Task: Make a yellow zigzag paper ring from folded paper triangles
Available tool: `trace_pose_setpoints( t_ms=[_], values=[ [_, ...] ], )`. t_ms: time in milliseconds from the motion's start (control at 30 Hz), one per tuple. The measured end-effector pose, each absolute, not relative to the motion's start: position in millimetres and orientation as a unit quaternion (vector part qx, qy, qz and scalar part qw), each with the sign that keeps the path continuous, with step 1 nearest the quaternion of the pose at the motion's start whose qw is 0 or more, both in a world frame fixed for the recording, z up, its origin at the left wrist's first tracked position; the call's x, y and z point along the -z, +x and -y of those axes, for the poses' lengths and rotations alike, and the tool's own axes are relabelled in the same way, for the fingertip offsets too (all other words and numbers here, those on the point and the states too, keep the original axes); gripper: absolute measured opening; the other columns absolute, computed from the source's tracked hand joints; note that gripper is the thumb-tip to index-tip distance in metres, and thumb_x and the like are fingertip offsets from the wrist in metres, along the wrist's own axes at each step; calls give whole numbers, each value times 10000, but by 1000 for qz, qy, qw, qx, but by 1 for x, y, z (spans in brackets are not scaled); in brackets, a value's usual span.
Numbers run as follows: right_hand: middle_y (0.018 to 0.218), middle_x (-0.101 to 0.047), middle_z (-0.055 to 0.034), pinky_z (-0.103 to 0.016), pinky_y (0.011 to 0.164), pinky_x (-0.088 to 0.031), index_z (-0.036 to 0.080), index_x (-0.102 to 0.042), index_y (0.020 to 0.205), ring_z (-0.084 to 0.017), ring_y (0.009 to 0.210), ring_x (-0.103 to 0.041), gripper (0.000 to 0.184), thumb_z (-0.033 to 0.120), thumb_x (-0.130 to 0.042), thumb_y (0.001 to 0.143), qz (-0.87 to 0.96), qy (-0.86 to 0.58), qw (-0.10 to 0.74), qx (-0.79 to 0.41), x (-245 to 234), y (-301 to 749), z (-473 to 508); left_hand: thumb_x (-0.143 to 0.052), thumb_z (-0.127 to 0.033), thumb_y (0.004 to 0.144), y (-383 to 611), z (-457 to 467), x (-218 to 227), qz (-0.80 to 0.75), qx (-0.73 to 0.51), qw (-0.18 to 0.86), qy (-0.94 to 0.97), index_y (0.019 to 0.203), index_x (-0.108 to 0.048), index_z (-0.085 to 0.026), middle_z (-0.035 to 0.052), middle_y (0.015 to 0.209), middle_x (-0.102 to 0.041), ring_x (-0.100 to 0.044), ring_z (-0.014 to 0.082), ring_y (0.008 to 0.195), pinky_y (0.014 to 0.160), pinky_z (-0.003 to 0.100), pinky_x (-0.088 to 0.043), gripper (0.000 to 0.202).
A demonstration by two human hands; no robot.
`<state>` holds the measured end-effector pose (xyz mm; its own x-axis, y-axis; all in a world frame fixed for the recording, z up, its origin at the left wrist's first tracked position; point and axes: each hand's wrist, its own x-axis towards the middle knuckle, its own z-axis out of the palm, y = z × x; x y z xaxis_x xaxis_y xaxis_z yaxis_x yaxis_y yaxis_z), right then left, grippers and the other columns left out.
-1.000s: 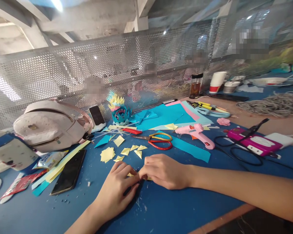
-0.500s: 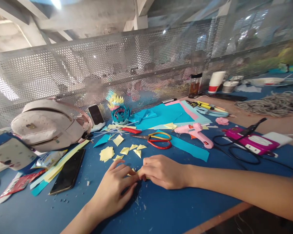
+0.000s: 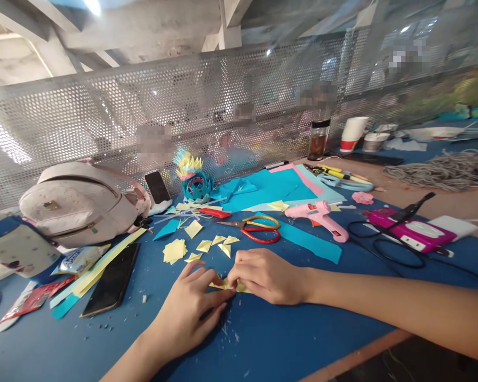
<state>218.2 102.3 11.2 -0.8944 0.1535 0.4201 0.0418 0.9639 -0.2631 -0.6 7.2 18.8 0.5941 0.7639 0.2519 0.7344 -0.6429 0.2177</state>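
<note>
A small piece of yellow paper (image 3: 220, 285) lies against the blue tabletop, partly covered by my fingers. My left hand (image 3: 193, 305) presses on its left side with thumb and fingertips. From the right, my right hand (image 3: 269, 277) pinches the same paper, its fingertips close to the left ones. Just beyond the hands are several folded yellow triangles (image 3: 224, 249) and a stack of yellow paper squares (image 3: 175, 251). Scissors (image 3: 258, 230) with red and gold handles rest behind them.
A pink glue gun (image 3: 317, 216) lies at right near a magenta power strip (image 3: 412, 229) with black cables. A folded-paper model (image 3: 197, 185) stands by the mesh fence. To the left are a black phone (image 3: 110, 281), a pale backpack (image 3: 79, 204) and a snack packet (image 3: 82, 260).
The left thumb and fingertips have shifted slightly right, and the right hand has risen a little. More of the yellow paper shows between them. Objects on the table stay put.
</note>
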Motion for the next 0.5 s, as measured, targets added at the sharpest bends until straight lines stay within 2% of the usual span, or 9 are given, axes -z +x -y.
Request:
trace_pose_setpoints(
  t_ms=[200,500],
  values=[
    [868,-590,-81,-268,685,-394,156,-623,1032,-176,763,-538,264,186,-366,978,968,-64,205,-129,-10,218,-102,-480,-175,924,-2,-6,-18,-416,-174,36,892,1132,-679,-296,38,1004,-674,-631,199,898,1046,550,-336,313],
    [849,-631,-61,-268,693,-396,151,-590,999,-173,808,-550,193,123,-405,949,975,0,195,-104,-9,216,-104,-468,-159,920,-2,-6,-18,-422,-173,42,889,1056,-634,-230,21,951,-668,-607,190,845,1050,518,-325,226]
  ],
)
